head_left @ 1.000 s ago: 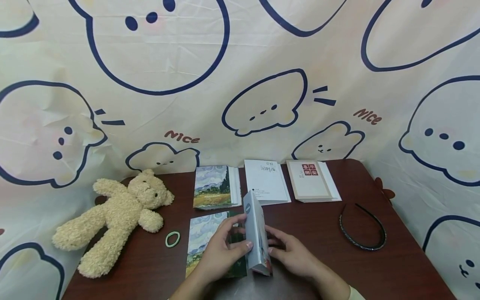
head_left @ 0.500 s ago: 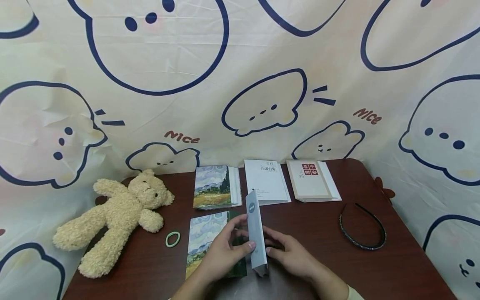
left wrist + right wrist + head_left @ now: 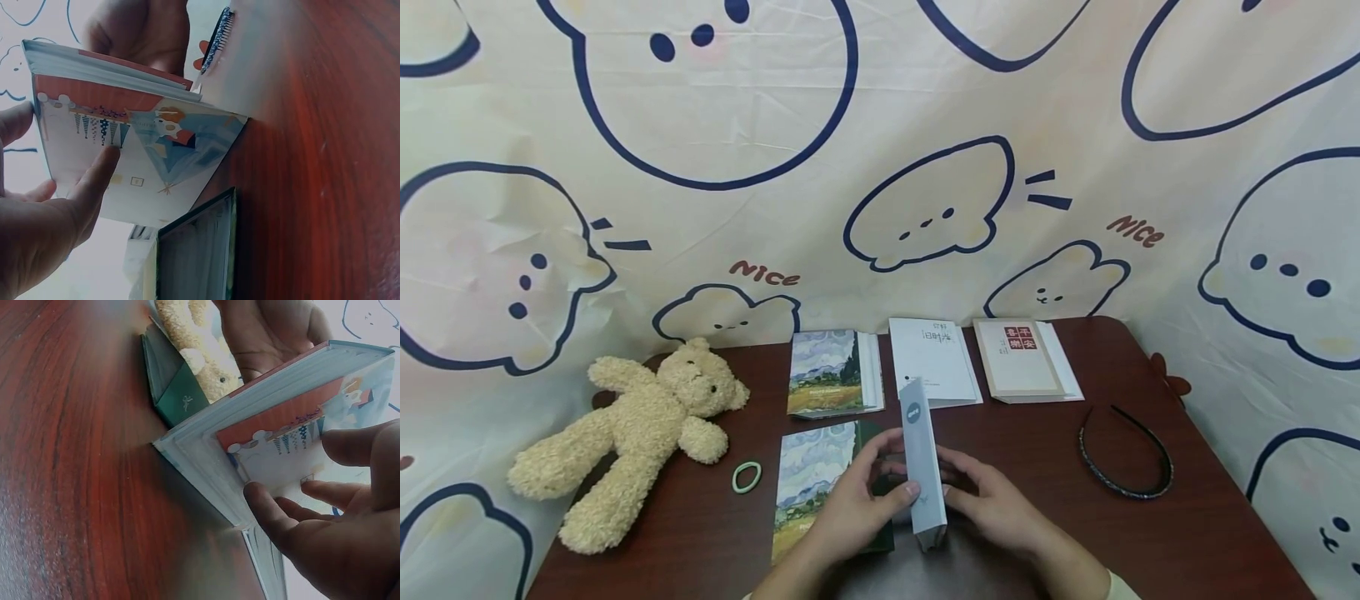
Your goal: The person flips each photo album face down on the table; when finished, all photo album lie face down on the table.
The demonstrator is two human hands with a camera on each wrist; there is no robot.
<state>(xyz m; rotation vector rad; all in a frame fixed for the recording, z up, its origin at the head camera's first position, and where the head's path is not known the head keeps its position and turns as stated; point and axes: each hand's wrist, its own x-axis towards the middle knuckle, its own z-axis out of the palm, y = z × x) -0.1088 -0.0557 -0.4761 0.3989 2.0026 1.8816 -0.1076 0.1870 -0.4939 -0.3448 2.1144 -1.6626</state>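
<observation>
A thick hardcover book [image 3: 925, 467] stands on end on the table, its pale blue spine facing the head camera. Red, white and blue drawings cover its side in the left wrist view. My left hand [image 3: 868, 500] holds it from the left, thumb by the spine and fingers along the cover. From the other side my right hand [image 3: 992, 500] holds it with bent fingers; in the right wrist view those fingers touch a smaller illustrated panel [image 3: 281, 444] on that side. Beside the left hand lies a green-spined book [image 3: 812, 479] with a painted landscape cover, partly hidden by that arm.
Along the back lie a landscape-cover book [image 3: 825, 375], a white book [image 3: 928, 358] and a cream book [image 3: 1022, 362] with a red print. A plush bear [image 3: 647, 425] and green hair tie [image 3: 747, 477] are at left. A black headband [image 3: 1127, 454] lies right.
The upright book has turned so its spine faces the head camera more squarely, and it has shifted slightly right. Both hands have moved slightly right with it.
</observation>
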